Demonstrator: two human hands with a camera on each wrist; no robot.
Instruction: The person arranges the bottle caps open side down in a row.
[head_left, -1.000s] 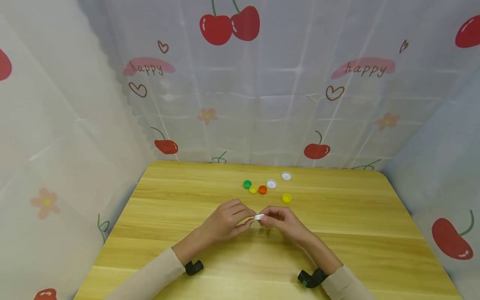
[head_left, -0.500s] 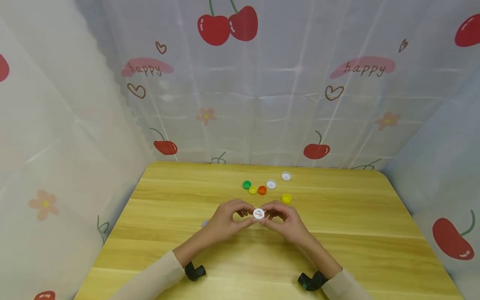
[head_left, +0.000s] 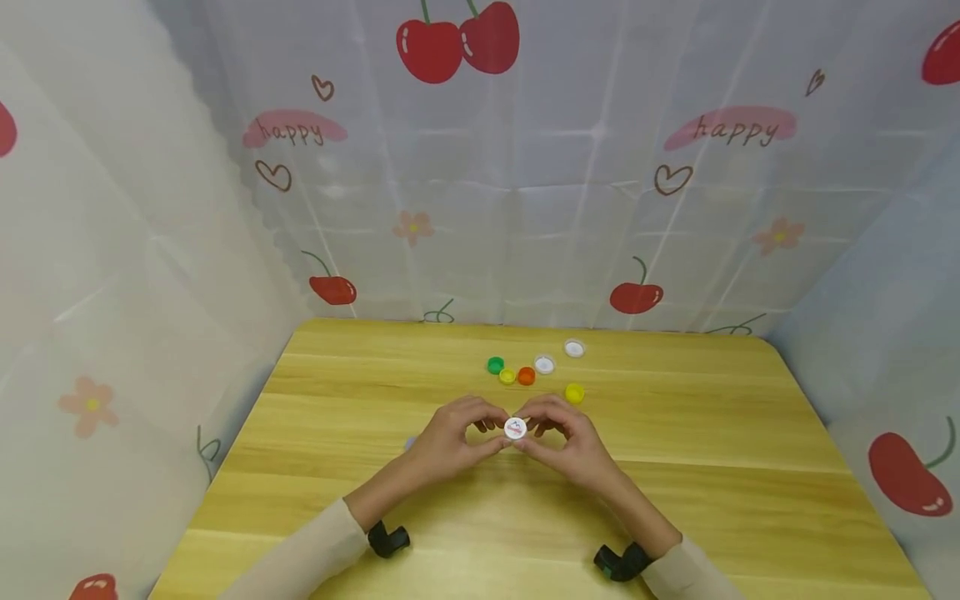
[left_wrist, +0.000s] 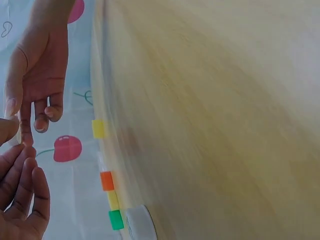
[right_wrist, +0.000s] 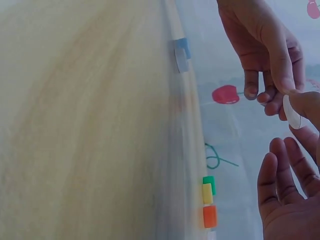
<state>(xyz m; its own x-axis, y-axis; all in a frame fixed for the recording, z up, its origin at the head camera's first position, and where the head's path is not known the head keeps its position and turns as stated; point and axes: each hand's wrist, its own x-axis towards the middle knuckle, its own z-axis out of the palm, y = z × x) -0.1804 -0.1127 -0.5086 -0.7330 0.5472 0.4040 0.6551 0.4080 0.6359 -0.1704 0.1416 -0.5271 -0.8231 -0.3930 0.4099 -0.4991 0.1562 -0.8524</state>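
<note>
A small white bottle cap with a red and blue print is held up between both hands over the table, its printed face toward the head camera. From the left, my left hand pinches its edge between thumb and fingertips. My right hand pinches the opposite edge the same way. Both wrist views show the white cap nearly edge-on, with the thumbs and fingertips meeting at it. The other fingers of each hand are loosely bent.
Beyond the hands lie a green cap, a small yellow cap, an orange cap and two whitish caps, one nearer. Another yellow cap lies right of them. A bluish piece is partly hidden behind the left hand.
The white cap has turned from edge-on to showing its printed face. The fingers of both hands have shifted round its rim, and the bluish piece has come into view by the left hand.
</note>
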